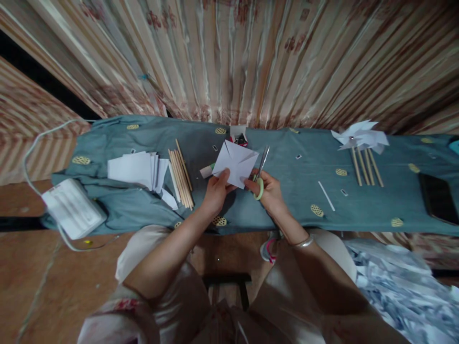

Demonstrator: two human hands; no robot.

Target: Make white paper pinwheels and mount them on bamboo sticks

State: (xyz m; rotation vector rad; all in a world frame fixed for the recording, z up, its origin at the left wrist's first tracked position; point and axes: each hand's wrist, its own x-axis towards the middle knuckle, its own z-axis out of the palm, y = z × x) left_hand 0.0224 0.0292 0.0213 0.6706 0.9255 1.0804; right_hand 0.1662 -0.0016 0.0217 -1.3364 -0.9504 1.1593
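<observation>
My left hand (pixel 216 190) pinches the lower edge of a white paper square (pixel 235 161) marked with diagonal fold lines, holding it just above the teal cloth. My right hand (pixel 269 191) grips scissors (pixel 261 173) with pale green handles, blades pointing up beside the paper's right edge. Both hands hover over the middle of the low cloth-covered table (pixel 294 200).
A stack of white paper sheets (pixel 138 169) and a bundle of wooden sticks (pixel 181 173) lie to the left. Finished white pinwheels on sticks (pixel 362 141) rest at right. A white power adapter (pixel 73 208) sits at the left end, a dark phone (pixel 438 198) at the right, paper scraps (pixel 398 282) below.
</observation>
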